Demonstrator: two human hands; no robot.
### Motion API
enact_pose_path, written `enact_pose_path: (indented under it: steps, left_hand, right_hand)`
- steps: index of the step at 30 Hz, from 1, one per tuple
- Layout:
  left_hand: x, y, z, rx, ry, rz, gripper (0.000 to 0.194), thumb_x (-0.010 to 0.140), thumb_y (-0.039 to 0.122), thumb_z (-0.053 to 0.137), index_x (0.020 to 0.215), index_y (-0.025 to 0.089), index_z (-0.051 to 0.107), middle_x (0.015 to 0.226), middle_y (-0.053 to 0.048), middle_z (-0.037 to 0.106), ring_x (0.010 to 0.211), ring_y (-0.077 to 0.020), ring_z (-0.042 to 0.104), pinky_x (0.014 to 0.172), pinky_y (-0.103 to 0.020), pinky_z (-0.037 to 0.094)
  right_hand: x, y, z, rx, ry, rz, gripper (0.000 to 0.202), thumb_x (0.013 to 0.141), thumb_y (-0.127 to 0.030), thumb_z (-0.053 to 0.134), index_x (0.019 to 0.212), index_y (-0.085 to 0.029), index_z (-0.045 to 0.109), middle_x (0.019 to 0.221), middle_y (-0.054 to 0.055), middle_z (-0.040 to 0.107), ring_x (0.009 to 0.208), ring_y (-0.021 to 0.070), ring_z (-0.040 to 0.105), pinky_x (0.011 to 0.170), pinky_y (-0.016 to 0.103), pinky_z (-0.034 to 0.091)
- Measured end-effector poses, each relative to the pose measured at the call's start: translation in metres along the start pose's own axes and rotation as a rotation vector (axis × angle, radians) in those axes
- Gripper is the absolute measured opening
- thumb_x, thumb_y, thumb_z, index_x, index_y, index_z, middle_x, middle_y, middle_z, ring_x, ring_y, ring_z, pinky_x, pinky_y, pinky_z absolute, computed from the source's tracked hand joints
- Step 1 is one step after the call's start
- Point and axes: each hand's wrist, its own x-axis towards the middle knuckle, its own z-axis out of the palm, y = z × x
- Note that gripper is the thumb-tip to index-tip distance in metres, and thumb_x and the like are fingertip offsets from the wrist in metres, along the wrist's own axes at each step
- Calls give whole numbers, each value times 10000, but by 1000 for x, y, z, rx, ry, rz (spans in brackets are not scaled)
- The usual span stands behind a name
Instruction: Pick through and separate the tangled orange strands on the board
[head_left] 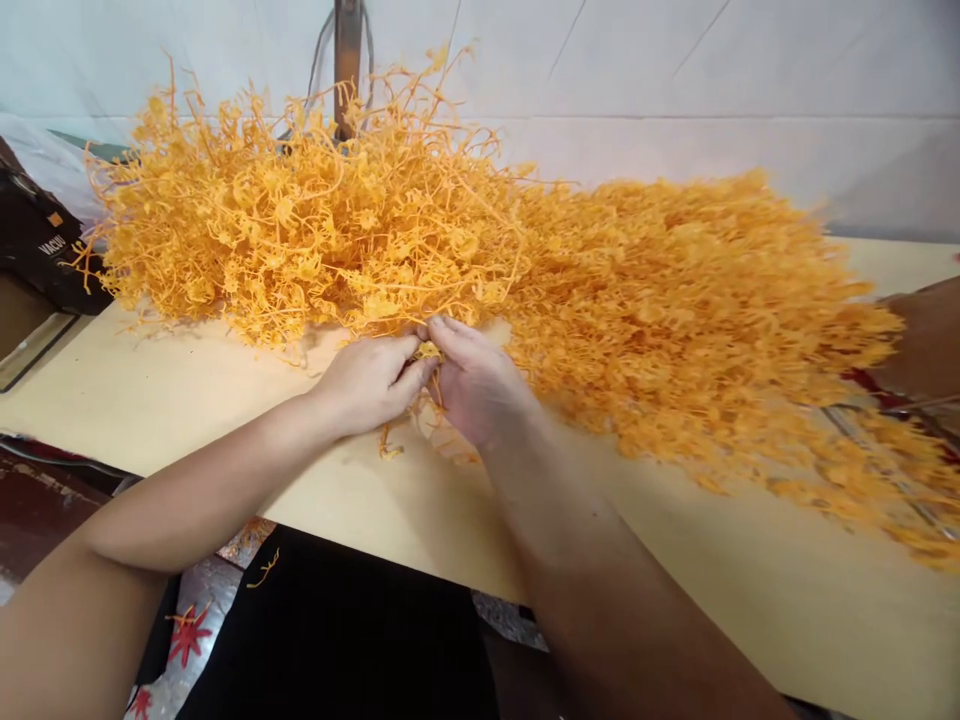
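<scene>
Pale yellow counter [150,375] stretches across the view, bearing a broad heap of stringy orange pieces [315,220] along its wall side. By the heap's near edge, the right hand [484,385] meets the left hand [367,380], the fingers of both pinched around one small orange piece [428,350] between them.

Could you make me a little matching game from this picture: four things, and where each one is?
Things
1. small yellow piece
2. red star
3. black item with white letters
4. upright post

Places
A. behind the big yellow pile
B. between the left hand and the right hand
C. below the table, lower left
D. far left, beside the pile

Pairs: 1-B, 2-C, 3-D, 4-A
</scene>
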Motion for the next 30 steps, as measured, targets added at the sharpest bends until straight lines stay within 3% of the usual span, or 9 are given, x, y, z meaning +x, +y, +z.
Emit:
enact_pose_path:
  steps: [6, 11, 16, 22, 27, 30]
  left_hand:
    - [-2, 2, 2, -60, 15, -33, 353, 808, 486, 422, 821, 152, 538, 641, -7, 530, 563, -103, 435, 561, -241, 320]
    - [0, -1, 4, -115, -7, -22, 374, 864, 433, 309, 794, 143, 535, 729, -47, 575, 661, -128, 499, 644, -261, 374]
    - [2, -5, 3, -393, -45, -4, 212, 822, 265, 364, 736, 145, 517, 734, -12, 555, 685, -96, 483, 662, -230, 377]
    - [7, -6, 9, -801, -97, -155, 153, 743, 175, 374, 621, 148, 461, 563, 34, 432, 526, -54, 367, 515, -196, 301]
    - [12, -8, 10, -985, -137, -319, 190, 706, 123, 346, 522, 155, 382, 460, 41, 360, 434, -41, 286, 448, -209, 216]
    - [11, -14, 7, -1056, -229, -209, 176, 675, 142, 382, 501, 157, 365, 445, 39, 340, 430, -45, 262, 449, -226, 193]
  right_hand:
    - [1, 2, -3, 3, 21, 1, 208, 654, -331, 665, 697, -194, 515, 670, -14, 541, 721, 132, 570, 641, 277, 478]
    - [0, 3, -4, 15, 65, -23, 157, 695, -284, 640, 646, -204, 514, 615, -30, 501, 603, 93, 518, 616, 254, 472]
    - [3, 0, -13, 51, 15, -7, 175, 732, -315, 608, 645, -206, 502, 671, -19, 524, 604, 89, 504, 590, 251, 451]
    - [0, -5, -12, 69, 75, -12, 167, 709, -315, 616, 657, -214, 494, 678, -7, 535, 570, 112, 489, 502, 263, 416]
    - [-5, -13, -6, 69, -27, 72, 342, 702, -378, 632, 576, -203, 365, 509, -52, 310, 407, 55, 267, 363, 207, 240]
    - [-9, -18, -5, 7, -174, 126, 442, 702, -409, 625, 548, -201, 267, 485, -74, 159, 398, 42, 102, 354, 206, 116]
